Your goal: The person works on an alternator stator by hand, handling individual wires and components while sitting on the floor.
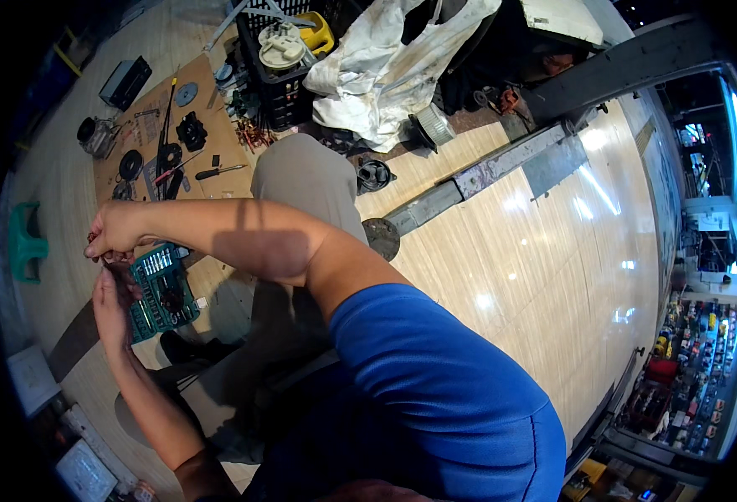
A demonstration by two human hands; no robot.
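Observation:
At the left, over a green socket set case (164,289), my two hands meet close together. My right hand (119,224) is closed with its fingers curled; something small and dark reddish shows at the fingertips, too small to name. Just below it is my left hand (114,303), its fingers bent upward and partly in shadow, and I cannot make out what is in them. The case lies open with rows of sockets and bits in it. Beyond my right wrist a screwdriver (220,172) lies on a cardboard sheet (226,151).
Black round parts (130,165) and a metal disc (187,94) lie on the cardboard. A black crate (289,105) and a stained white cloth (377,75) are at the top. A grey lift arm (469,180) crosses the floor. A green stool (27,243) stands at far left.

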